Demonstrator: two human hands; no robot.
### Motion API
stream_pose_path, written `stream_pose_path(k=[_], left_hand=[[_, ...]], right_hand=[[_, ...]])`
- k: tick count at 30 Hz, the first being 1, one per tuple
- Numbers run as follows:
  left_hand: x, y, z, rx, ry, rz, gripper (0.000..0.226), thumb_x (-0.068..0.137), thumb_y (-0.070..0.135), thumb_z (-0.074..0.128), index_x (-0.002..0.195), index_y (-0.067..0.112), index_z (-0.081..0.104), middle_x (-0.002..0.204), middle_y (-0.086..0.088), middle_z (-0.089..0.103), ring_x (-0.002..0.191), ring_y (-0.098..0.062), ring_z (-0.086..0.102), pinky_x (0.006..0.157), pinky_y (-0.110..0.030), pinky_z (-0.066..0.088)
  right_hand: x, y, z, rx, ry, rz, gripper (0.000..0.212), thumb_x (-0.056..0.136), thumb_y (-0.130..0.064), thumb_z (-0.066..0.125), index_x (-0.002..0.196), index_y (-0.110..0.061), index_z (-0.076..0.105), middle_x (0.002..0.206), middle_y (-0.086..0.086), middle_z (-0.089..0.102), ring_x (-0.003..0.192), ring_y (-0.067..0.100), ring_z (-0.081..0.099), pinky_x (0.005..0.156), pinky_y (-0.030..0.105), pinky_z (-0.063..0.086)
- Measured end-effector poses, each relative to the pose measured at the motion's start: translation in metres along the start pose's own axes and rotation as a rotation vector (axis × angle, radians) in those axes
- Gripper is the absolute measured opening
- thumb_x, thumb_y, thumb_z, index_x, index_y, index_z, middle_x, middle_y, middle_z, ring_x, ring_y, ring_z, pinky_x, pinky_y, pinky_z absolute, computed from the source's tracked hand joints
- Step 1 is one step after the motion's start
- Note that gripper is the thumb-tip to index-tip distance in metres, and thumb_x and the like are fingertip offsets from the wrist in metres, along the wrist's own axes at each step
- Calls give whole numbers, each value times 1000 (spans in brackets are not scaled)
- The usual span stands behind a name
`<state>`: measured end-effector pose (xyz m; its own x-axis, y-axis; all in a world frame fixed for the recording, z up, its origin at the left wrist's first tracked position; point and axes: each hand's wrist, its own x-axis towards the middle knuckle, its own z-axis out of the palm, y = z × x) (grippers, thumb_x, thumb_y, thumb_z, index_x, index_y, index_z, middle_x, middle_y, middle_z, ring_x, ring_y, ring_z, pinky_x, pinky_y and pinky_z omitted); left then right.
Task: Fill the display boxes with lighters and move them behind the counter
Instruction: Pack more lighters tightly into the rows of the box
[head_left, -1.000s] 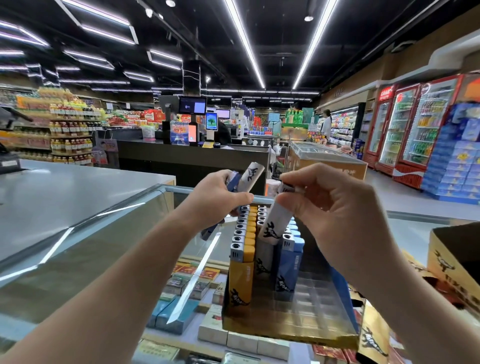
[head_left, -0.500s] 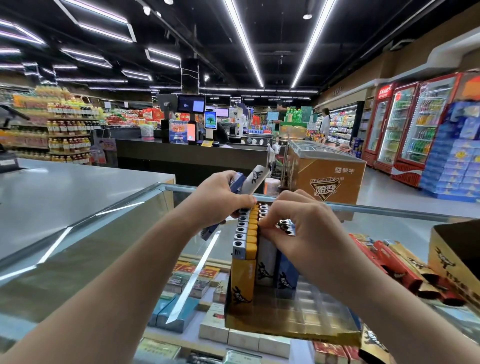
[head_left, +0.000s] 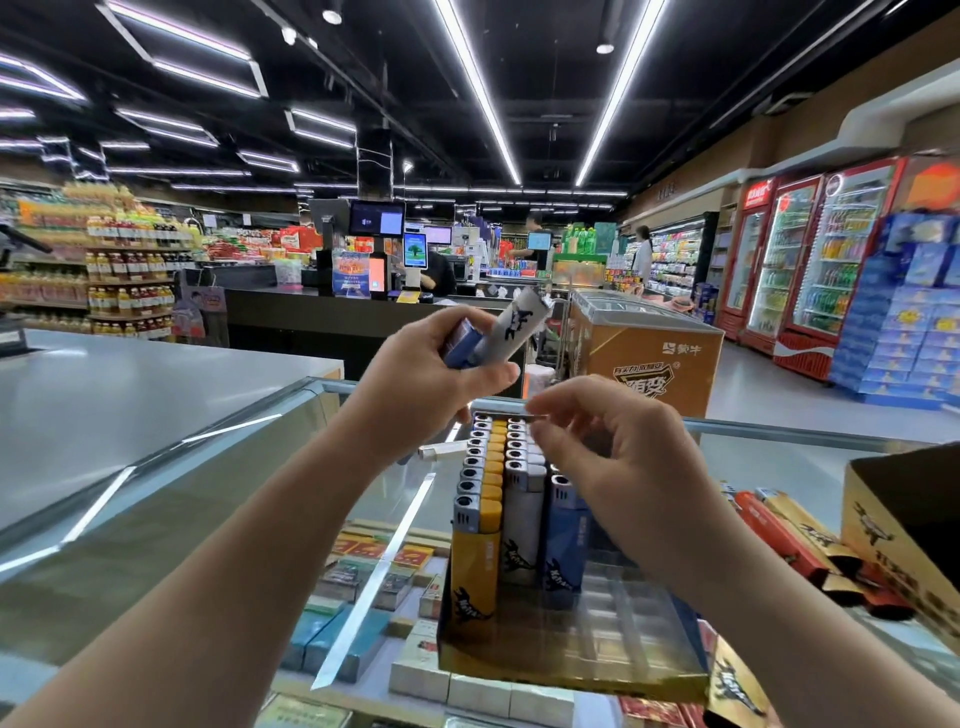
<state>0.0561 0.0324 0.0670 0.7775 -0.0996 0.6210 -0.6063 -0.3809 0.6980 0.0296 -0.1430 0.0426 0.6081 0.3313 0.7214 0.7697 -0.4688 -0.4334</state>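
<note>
A display box (head_left: 571, 670) with a clear slotted tray stands on the glass counter (head_left: 218, 499). Its left side holds rows of upright lighters: yellow (head_left: 475, 566), white (head_left: 522, 525) and blue (head_left: 563, 545). My left hand (head_left: 421, 384) grips a small bunch of lighters, a white one (head_left: 511, 332) sticking up beside a blue one (head_left: 460, 345). My right hand (head_left: 618, 457) hovers just above the rows, fingers loosely curled and holding nothing. A single white lighter (head_left: 441, 451) lies flat on the glass behind the box.
An open yellow carton (head_left: 904, 525) stands at the right on the counter. Cigarette packs lie under the glass (head_left: 358, 582). A grey counter (head_left: 119, 395) is to the left. Beyond stand a freezer chest (head_left: 649, 353), checkout desk (head_left: 311, 312) and drink fridges (head_left: 821, 260).
My right hand pushed a white lighter down into the box, then let go and lifted off the rows. My left hand rose a little with its bunch of lighters.
</note>
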Motion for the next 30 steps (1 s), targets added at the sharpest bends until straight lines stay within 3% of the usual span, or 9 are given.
stream_pose_path(k=[4,9,15,21,25,30], left_hand=[[-4,19,0,-142,-114,54,32,69,37,66,94,19,56,68,3,67,42,-2,49,41,-14,41],[-8,22,5,-169,-187,-31,27,72,44,62,83,21,52,48,6,56,37,-4,46,38,-15,38],[-9,24,8,-145,-232,-6,27,71,45,63,80,23,50,47,8,56,37,-2,46,37,-15,39],[-6,21,2,-203,-131,0,18,82,33,60,81,15,56,52,8,62,36,-4,45,35,-16,37],[-1,15,-4,-223,-49,-71,34,75,39,62,90,9,58,67,3,67,39,-6,44,37,-17,39],[4,-2,-7,-131,41,-209,35,76,45,61,91,13,58,61,5,62,39,-4,46,37,-18,40]], right_hand=[[4,-1,-4,102,153,21,13,80,-23,69,91,-25,62,71,-7,61,66,5,57,62,15,46],[-1,-6,2,40,123,-12,32,72,-35,73,95,-27,51,74,-10,59,74,5,57,69,15,45],[-2,-11,2,25,180,-42,19,76,-28,70,88,-18,58,68,-12,57,72,5,55,63,14,45],[3,-5,-2,176,232,85,17,80,-13,69,82,-26,58,74,-9,65,68,5,62,61,20,53],[6,1,-7,268,284,123,17,88,-12,60,87,-28,58,81,-4,65,70,8,62,60,15,51],[11,5,-16,526,364,217,22,90,-2,54,87,-22,61,82,5,65,64,12,67,61,21,54]])
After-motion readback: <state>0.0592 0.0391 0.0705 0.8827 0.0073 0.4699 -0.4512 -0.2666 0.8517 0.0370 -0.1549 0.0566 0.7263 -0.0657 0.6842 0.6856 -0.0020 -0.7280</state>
